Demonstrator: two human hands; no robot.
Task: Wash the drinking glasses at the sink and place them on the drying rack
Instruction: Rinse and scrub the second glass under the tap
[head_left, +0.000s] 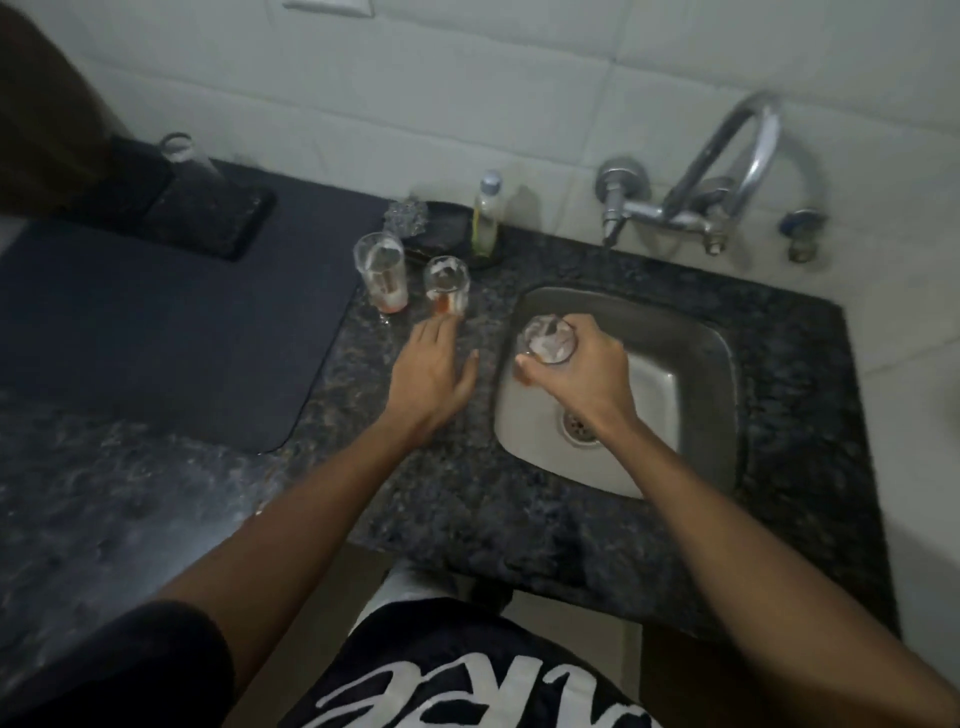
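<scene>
My right hand grips a sudsy glass over the sink, mid-wash; left hand lies spread on the desk. Next, I'd rinse it.

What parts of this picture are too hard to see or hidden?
- Head view: the lower part of the held glass is covered by the right hand.
- The label on the bottle is too small and blurred to read.
- The upside-down glass at the back left is dim and blurry.
- The left hand reaches near the short glass; touching cannot be told.
</scene>
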